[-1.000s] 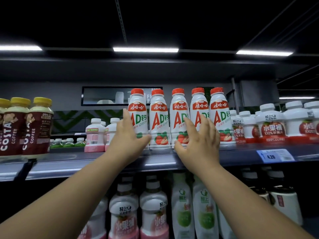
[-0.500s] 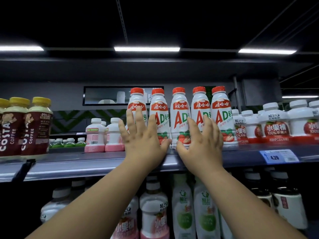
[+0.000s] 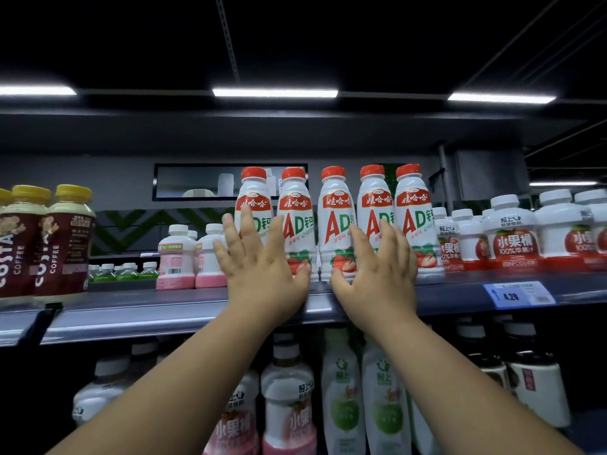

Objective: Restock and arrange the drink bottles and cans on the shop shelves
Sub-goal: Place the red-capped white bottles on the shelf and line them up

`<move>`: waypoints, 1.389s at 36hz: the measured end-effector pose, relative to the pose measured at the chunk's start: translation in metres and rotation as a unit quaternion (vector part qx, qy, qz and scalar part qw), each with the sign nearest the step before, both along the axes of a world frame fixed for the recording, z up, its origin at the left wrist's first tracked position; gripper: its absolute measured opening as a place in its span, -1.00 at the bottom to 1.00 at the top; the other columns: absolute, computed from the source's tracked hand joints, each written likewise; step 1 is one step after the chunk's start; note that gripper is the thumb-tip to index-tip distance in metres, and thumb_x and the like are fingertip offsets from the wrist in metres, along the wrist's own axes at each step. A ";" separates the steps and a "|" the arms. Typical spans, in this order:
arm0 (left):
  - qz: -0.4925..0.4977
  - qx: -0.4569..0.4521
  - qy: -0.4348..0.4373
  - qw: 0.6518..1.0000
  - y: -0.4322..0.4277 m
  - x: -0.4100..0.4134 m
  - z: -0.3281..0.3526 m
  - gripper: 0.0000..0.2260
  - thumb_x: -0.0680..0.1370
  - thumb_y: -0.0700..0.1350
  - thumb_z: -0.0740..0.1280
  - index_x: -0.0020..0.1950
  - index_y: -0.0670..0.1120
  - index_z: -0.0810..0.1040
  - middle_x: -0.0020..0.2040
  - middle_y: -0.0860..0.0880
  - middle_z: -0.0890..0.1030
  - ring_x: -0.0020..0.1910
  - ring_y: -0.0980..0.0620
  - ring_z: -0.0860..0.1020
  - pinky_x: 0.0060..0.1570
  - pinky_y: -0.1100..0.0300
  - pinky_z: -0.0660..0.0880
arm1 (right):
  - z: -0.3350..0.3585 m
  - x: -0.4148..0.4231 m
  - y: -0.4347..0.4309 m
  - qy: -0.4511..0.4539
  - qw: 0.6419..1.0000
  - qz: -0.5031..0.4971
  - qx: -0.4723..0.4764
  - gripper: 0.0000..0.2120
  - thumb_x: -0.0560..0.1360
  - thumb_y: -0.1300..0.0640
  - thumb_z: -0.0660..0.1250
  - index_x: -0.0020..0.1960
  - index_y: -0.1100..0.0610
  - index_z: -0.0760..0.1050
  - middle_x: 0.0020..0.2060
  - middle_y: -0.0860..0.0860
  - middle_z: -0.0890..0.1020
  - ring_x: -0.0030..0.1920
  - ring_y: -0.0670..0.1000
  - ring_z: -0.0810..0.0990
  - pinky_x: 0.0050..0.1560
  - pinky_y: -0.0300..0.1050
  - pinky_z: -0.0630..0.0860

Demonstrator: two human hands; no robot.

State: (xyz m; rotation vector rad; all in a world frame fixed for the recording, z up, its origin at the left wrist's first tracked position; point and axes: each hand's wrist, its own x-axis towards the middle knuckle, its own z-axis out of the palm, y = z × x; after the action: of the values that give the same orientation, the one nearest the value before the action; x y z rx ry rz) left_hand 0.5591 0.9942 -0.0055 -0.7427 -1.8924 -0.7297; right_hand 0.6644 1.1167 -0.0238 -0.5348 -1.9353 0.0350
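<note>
1. At the far left of the upper shelf (image 3: 131,315), brown Costa coffee bottles (image 3: 64,239) with yellow caps stand upright at the front edge.
2. Further right and set back, small green-capped bottles (image 3: 120,272) sit low, and two pink-and-white bottles (image 3: 177,257) stand just beside them.
3. Next comes the left hand (image 3: 262,267), raised with fingers spread and flat against the fronts of the two leftmost AD calcium milk bottles (image 3: 331,221); it presses on them and grips nothing.
4. Those red-capped white bottles form a row of five, upright and close together at the middle of the upper shelf, near its front edge.
5. Beside it, the right hand (image 3: 377,270) is likewise open, palm forward, its fingers laid across the lower parts of the third, fourth and fifth bottles without closing around any.
6. Right of the row, squat white bottles with red apple labels (image 3: 514,238) stand in several ranks, touching one another.
7. Below them a blue price tag (image 3: 519,294) reading 4.20 is fixed to the shelf's front strip.
8. On the shelf underneath, partly hidden by both forearms, stand pink-labelled bottles (image 3: 289,412), tall green-labelled bottles (image 3: 343,399) and dark-capped white bottles (image 3: 532,382) toward the right.
</note>
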 end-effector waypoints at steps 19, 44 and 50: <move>-0.071 0.021 -0.064 0.995 -0.009 -0.007 0.000 -0.05 0.39 0.29 0.40 0.53 0.15 -0.18 0.58 -0.08 -0.23 0.53 -0.26 0.07 0.45 -0.19 0.22 | -0.005 -0.003 0.001 0.008 1.000 -0.010 0.007 -0.33 0.55 -0.21 0.18 0.58 -0.12 0.05 0.60 0.11 -0.04 0.59 0.14 -0.17 0.56 0.17 -0.16; -0.016 -0.054 -0.030 0.998 -0.133 -0.034 -0.014 -0.58 0.51 0.10 0.30 0.35 0.10 0.40 0.28 0.06 0.49 0.26 -0.02 0.47 0.18 0.03 0.44 | -0.012 -0.045 -0.109 0.013 0.960 0.274 0.048 -0.40 0.43 -0.07 0.25 0.46 0.03 0.38 0.33 -0.04 0.46 0.33 -0.01 0.41 0.35 -0.06 0.39; 0.019 -0.033 -0.053 0.998 -0.198 -0.064 -0.017 -0.62 0.49 0.06 0.33 0.29 0.04 0.47 0.18 0.01 0.54 0.18 -0.05 0.52 0.14 0.00 0.47 | -0.001 -0.076 -0.153 0.016 0.950 0.308 0.058 -0.46 0.50 0.04 0.34 0.47 0.02 0.37 0.35 -0.05 0.46 0.32 -0.04 0.40 0.23 -0.22 0.30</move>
State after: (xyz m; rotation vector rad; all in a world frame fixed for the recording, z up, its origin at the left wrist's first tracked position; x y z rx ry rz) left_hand 0.4956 0.7960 -0.0222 -0.7193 -2.0298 -0.6970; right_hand 0.5881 0.9637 -0.0253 0.1626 -1.9892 0.3238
